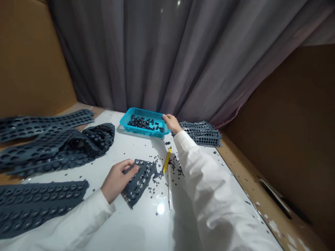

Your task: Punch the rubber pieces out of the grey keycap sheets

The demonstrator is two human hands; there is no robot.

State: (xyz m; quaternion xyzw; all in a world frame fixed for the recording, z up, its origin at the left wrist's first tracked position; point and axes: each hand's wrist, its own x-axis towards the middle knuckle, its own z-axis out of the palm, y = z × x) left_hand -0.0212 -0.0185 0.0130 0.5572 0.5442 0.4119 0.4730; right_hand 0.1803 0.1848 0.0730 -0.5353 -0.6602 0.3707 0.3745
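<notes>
The relation that matters is between the left hand (119, 177) and the blue basket (146, 132), which lies ahead of it and a little to its right, well apart. The right hand (172, 122) is by far the nearer: it is closed on the basket's right end, thumb over the rim, though its other fingers are mostly hidden. The basket's long axis runs leftward from that hand, its dark pieces (141, 122) gathered mainly toward the far end from the grip. I cannot tell whether its base fully rests on the table (125, 230). The left hand pinches a perforated sheet (141, 179) between thumb and fingers; the sheet extends to that hand's right, its rows of holes slanting forward and rightward. Between the hands, just beyond the sheet's torn right edge, a yellow tool (167, 159) points away toward the right hand.
</notes>
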